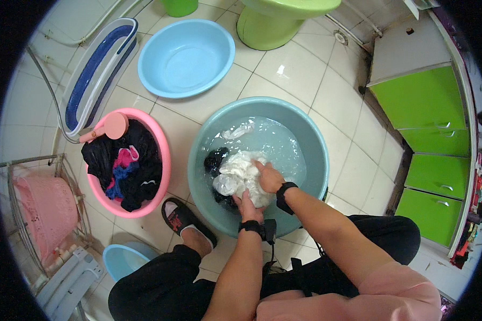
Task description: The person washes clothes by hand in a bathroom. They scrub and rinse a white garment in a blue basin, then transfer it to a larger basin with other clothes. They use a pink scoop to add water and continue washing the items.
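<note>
Between my knees stands a large teal plastic basin [317, 138] with soapy-looking water [279, 138] in it. Both hands are on a bundle of wet white cloth [245, 164], which bulges at its left side. My left hand [251, 208] grips the near side of the bundle, thumb up. My right hand [268, 176] presses on its right side with the fingers in the folds. Dark wet cloth [216, 158] lies in the water left of the white bundle. A smaller white piece [238, 131] floats at the far side.
Left is a pink basin [165, 160] of dark, pink and blue clothes [142, 176], a pink shower head [116, 125] resting on top. Beyond stand a light blue basin [186, 60] and a folded blue-and-white tub [98, 76]. Green cabinets [429, 172] line the right; a small blue basin [124, 261] is near my leg.
</note>
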{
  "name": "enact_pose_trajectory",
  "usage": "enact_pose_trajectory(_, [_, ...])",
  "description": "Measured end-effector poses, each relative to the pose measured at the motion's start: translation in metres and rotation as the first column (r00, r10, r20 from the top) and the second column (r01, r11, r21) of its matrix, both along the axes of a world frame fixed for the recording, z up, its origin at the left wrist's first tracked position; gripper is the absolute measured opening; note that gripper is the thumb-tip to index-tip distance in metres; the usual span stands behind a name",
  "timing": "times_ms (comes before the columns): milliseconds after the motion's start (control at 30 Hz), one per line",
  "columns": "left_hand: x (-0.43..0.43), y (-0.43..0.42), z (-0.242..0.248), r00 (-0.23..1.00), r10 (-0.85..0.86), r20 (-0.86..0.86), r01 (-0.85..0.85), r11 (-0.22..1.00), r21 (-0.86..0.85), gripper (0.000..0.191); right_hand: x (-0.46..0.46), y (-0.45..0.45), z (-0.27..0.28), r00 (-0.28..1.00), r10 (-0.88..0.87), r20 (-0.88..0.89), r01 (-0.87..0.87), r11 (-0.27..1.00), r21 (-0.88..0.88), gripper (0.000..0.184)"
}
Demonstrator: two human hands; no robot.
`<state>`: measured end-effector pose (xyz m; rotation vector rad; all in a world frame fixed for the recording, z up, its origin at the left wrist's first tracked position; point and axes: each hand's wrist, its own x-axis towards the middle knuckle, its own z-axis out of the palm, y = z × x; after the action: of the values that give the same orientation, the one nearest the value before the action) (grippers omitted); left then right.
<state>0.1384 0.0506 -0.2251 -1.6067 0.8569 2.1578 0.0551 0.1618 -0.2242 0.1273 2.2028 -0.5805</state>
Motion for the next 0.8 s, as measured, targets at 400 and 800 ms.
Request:
enact_pose_trajectory(400, [-0.028, 0.027, -0.039, 0.997, 0.068, -0.029, -0.060, 0.977, 0.205, 0.061, 0.003, 0.008, 0.045, 0.953, -0.303, 0.026, 0.295, 0.901, -0.317, 0.057])
enact_pose_trajectory(800, [-0.001, 0.008, -0.028, 0.957, 0.117, 0.265, -0.119, 0.993, -0.011, 0.064, 0.000, 0.035, -0.020, 0.950, -0.103, -0.294, 0.150, 0.978, 0.143, 0.080])
